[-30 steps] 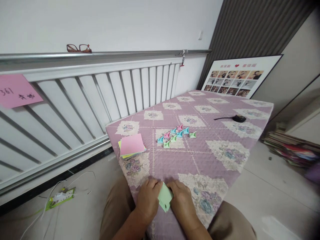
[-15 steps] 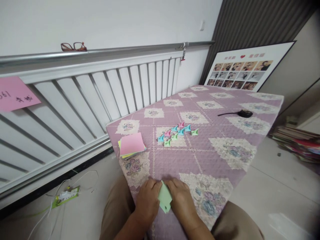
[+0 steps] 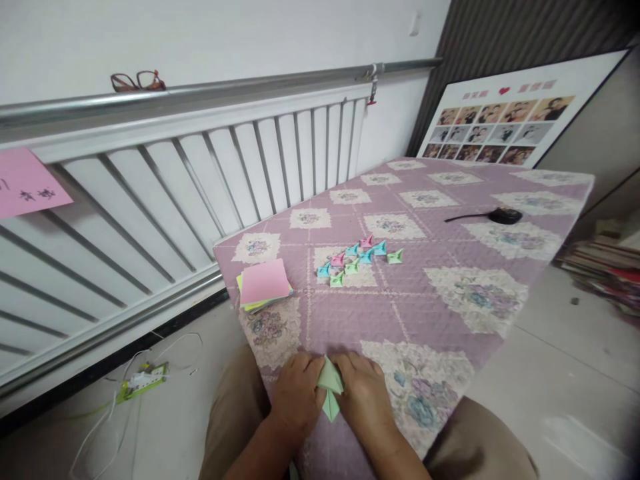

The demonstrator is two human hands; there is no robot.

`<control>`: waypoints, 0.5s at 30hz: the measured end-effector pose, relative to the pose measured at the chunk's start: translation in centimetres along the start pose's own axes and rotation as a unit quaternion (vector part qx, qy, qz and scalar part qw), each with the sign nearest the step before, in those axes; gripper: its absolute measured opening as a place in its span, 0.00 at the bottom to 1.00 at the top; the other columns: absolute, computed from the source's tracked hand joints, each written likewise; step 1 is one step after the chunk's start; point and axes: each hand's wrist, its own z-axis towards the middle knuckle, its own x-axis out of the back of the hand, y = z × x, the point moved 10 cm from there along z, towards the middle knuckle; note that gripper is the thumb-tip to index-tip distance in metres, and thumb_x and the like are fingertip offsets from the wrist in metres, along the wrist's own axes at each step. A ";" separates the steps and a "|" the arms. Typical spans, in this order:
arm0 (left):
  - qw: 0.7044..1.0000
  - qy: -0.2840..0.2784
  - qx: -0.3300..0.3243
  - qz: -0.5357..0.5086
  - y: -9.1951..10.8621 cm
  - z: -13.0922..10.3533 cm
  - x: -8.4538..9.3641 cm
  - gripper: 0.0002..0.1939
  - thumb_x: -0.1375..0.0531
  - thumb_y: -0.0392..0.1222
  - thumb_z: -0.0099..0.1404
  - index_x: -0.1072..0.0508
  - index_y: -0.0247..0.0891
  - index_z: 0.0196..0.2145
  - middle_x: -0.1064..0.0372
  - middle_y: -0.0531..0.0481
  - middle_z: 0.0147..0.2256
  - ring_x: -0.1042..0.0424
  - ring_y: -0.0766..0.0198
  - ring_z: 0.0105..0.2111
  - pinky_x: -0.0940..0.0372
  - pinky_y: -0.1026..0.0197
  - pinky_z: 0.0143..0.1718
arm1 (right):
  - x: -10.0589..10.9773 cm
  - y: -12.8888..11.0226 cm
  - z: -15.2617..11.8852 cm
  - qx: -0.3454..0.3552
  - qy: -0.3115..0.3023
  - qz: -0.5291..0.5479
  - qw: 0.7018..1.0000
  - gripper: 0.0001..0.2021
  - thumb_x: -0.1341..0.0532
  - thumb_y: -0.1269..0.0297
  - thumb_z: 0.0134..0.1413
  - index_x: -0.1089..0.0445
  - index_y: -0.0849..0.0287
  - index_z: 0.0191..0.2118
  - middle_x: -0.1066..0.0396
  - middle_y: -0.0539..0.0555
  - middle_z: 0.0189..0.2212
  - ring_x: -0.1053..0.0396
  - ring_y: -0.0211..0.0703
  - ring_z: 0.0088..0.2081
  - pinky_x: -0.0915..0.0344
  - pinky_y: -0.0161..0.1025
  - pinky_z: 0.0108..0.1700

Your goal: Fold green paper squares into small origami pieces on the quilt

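left hand (image 3: 296, 397): palm down, fingers curled, pinching at near edge | right hand (image 3: 364, 396): palm down, fingers curled, pinching just beside the left | forearms: both reach in from near side, converging | knees: apart, low

The folded paper (image 3: 329, 390) was light green. The cloth (image 3: 450, 267) was purple with flower squares. The paper pad (image 3: 264, 283) was pink on top. The small folded shapes (image 3: 357, 257) were pink, blue and green.
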 end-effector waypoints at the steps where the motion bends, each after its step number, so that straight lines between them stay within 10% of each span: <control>1: 1.000 0.007 0.000 -0.001 0.0 0.0 0.1 0.23 0.49 0.33 0.57 0.33 0.42 0.51 0.37 0.46 0.44 0.40 0.55 0.46 0.45 0.56 0.51 | 0.1 -0.1 0.0 0.001 0.002 -0.005 1.000 0.11 0.41 0.77 0.45 0.31 0.56 0.35 0.31 0.52 0.32 0.36 0.46 0.38 0.50 0.40 0.42; 15: 0.999 0.026 -0.014 -0.022 0.4 0.0 1.1 0.24 0.49 0.29 0.53 0.30 0.41 0.47 0.35 0.48 0.43 0.39 0.59 0.46 0.44 0.59 0.51 | 0.1 0.0 -0.7 -0.008 0.007 0.008 1.000 0.11 0.44 0.77 0.48 0.31 0.56 0.35 0.31 0.52 0.33 0.36 0.44 0.39 0.50 0.38 0.43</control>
